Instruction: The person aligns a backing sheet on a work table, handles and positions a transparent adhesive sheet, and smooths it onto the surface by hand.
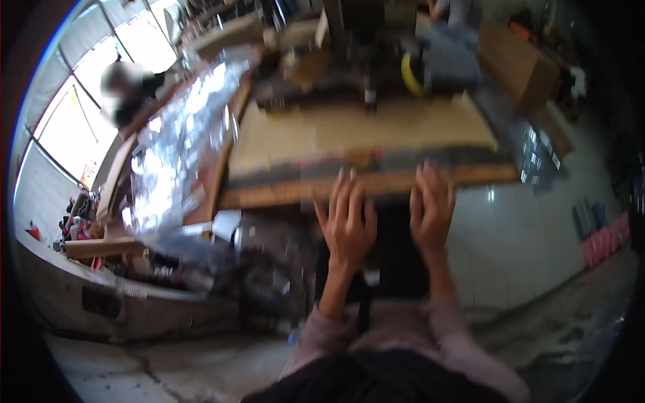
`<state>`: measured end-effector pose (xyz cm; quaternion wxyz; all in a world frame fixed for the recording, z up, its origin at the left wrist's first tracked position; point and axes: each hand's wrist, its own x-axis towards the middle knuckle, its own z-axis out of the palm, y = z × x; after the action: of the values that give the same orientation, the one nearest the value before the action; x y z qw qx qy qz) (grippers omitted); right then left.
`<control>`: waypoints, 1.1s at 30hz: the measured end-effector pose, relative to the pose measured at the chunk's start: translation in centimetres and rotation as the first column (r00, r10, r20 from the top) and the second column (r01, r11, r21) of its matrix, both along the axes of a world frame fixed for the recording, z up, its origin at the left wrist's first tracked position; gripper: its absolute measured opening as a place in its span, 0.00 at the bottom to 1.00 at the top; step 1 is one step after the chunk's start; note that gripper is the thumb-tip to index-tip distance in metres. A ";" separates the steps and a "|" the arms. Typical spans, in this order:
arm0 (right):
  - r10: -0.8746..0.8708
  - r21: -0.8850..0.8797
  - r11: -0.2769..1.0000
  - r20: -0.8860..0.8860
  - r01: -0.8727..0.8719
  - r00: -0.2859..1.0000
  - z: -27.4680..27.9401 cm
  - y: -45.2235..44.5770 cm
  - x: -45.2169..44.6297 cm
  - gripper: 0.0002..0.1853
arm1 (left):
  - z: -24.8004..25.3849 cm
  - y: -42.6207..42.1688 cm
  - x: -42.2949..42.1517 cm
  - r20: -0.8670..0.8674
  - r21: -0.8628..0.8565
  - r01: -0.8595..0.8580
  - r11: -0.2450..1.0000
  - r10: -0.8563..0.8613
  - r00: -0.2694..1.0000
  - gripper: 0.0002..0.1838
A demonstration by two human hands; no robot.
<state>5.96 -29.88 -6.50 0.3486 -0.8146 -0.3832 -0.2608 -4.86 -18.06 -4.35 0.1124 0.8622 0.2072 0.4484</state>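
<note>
My left hand (348,218) is stretched out at the wooden front edge (269,196) of a worktable, its fingers apart and nothing in them. To its right, my right hand (432,213) reaches to the same edge, fingers extended and also holding nothing. Blur hides whether the fingertips rest on the wood or hover just above it. Just past the fingertips runs a dark grey strip (269,173). Beyond that lies a flat tan panel (363,127) across the tabletop.
Behind the panel stands a dark machine (366,67) with a curved yellow piece (410,75). Shiny clear plastic (178,134) covers the left side. A person (127,94) is at the far left. A cardboard box (516,64) stands back right; a pink bundle (605,240) lies on the floor.
</note>
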 end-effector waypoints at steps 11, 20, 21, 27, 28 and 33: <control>-0.140 0.109 0.988 0.362 0.107 0.922 -5.9 3.5 4.6 0.23 | -8.2 5.6 5.0 0.213 0.332 -0.265 0.905 0.201 0.956 0.18; -0.286 0.360 0.931 0.602 0.066 0.745 -9.5 6.4 9.2 0.20 | -10.4 7.6 7.8 0.487 0.409 -0.362 0.838 0.134 0.863 0.21; -0.301 0.374 0.925 0.611 0.068 0.732 -9.6 6.6 9.5 0.20 | -10.5 7.7 7.8 0.489 0.410 -0.360 0.838 0.131 0.862 0.21; -0.335 0.363 0.924 0.629 0.115 0.702 -9.9 6.6 9.6 0.21 | -10.8 7.7 7.9 0.495 0.415 -0.349 0.840 0.113 0.861 0.21; -0.333 0.364 0.924 0.626 0.113 0.705 -10.0 6.6 9.5 0.22 | -10.8 7.6 7.8 0.483 0.417 -0.340 0.843 0.112 0.868 0.21; -0.326 0.355 0.928 0.616 0.117 0.717 -10.1 6.6 9.4 0.23 | -10.8 7.6 7.9 0.482 0.424 -0.342 0.839 0.111 0.869 0.21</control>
<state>15.31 -23.30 -16.61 0.2704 -0.6475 -0.3379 -0.6272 3.01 -10.44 -15.17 -0.1244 0.7064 0.1574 0.6788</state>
